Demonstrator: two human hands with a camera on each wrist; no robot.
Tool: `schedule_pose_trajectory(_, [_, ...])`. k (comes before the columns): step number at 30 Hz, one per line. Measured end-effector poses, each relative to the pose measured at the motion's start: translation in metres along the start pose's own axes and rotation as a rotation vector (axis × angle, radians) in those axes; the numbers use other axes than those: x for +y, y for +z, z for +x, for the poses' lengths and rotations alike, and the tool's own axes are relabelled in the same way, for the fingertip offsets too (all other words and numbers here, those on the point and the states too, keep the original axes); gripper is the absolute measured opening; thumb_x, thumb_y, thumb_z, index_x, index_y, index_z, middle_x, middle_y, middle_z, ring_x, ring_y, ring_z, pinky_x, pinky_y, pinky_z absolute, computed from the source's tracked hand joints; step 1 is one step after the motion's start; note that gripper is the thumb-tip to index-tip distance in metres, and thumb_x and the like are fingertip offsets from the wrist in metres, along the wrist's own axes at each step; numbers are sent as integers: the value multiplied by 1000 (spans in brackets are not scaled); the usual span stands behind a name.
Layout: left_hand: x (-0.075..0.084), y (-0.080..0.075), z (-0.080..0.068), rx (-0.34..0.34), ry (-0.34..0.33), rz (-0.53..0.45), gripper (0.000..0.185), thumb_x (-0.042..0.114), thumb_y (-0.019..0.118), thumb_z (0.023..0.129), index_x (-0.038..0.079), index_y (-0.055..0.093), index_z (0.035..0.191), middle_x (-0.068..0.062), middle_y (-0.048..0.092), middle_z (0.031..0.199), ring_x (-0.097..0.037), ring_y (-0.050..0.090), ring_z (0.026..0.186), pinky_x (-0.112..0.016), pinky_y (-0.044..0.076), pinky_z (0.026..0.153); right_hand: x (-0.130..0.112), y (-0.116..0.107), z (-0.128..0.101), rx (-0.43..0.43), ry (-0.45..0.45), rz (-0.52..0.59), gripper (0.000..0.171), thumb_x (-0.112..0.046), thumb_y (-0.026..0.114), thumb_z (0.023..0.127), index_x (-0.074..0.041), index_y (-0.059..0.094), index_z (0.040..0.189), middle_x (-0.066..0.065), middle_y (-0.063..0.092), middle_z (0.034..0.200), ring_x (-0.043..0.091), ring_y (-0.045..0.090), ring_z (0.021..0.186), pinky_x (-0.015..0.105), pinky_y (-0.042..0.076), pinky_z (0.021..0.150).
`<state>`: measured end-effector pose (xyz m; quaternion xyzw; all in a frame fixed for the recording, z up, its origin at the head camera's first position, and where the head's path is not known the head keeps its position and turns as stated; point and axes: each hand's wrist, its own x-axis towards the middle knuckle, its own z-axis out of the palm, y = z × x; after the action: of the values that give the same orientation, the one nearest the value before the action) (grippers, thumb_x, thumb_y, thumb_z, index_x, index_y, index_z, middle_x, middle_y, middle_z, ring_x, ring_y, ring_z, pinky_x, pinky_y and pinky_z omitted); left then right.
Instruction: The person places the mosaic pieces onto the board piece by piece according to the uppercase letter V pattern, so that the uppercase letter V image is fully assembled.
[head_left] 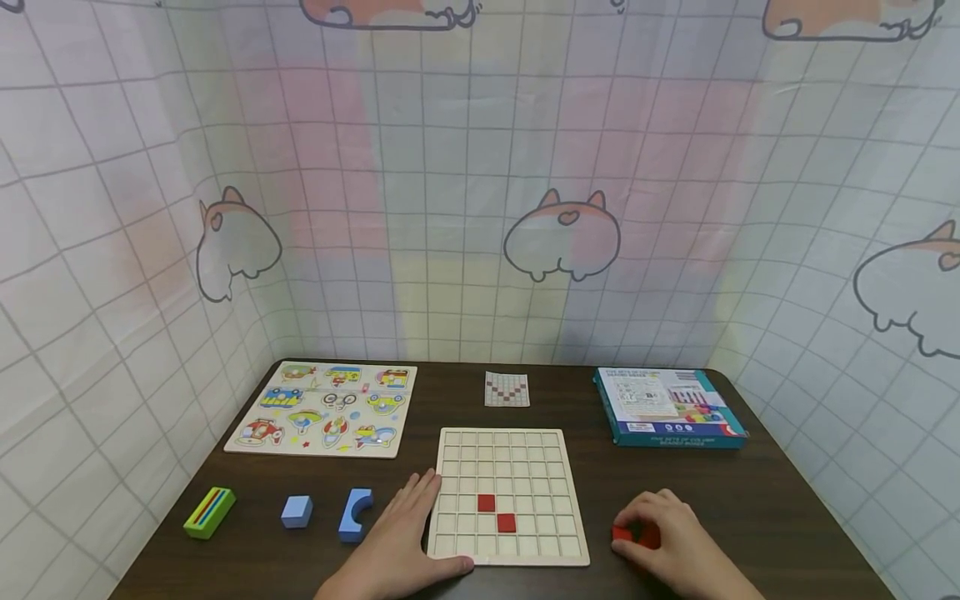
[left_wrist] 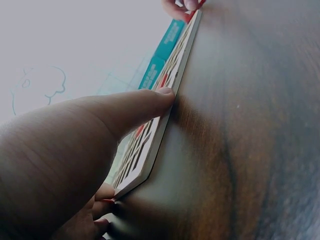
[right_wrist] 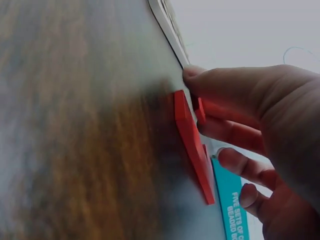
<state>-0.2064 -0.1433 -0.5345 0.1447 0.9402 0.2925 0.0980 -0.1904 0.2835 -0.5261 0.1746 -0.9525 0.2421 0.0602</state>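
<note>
A cream grid board [head_left: 551, 557] lies on the table, with two red square tiles set in its cells: one tile [head_left: 486, 502] and, diagonally nearer, another tile [head_left: 506, 522]. My left hand [head_left: 397, 537] rests along the board's left side, fingers extended. Its thumb [left_wrist: 162, 94] touches the front edge. To the right of the board, my right hand [head_left: 671, 533] pinches a red tile [right_wrist: 200, 111] between thumb and index finger. More red tiles [right_wrist: 192, 145] lie on the table beneath that hand, partly hidden by its fingers.
A small printed pattern card [head_left: 507, 390] lies behind the board. At back left is a vehicle picture board [head_left: 322, 408]; at back right, a teal box [head_left: 678, 440]. Left of my left hand are a blue arch block [head_left: 349, 517], a blue cube [head_left: 297, 512] and a green striped block [head_left: 210, 512].
</note>
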Motion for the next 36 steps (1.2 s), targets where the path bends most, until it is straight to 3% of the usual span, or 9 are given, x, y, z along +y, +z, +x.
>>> schedule_pose_trajectory(7, [0,1,0,-1,-4,-5,137,86,81,77,7,30,176,-16,29,184,-44,20,172,-73,24,135,-12,0,9,-12,2,58,17,-50,89,94,-41,78,103,-30,69,101,1,53,96,32,41,87])
schedule_pose_trajectory(27, [0,0,1,17,-17,-33,136,87,81,77,7,32,175,-17,32,182,-45,24,171,-73,28,133,-41,16,40,-24,-58,59,15,-49,88,95,-40,80,104,-30,70,104,-1,53,101,38,48,95])
schedule_pose_trajectory(36, [0,0,0,16,-9,-26,136,89,80,77,6,33,175,-17,32,182,-45,24,171,-73,27,133,-60,26,59,-28,-79,84,14,-43,90,95,-38,79,103,-27,70,101,9,55,98,33,44,88])
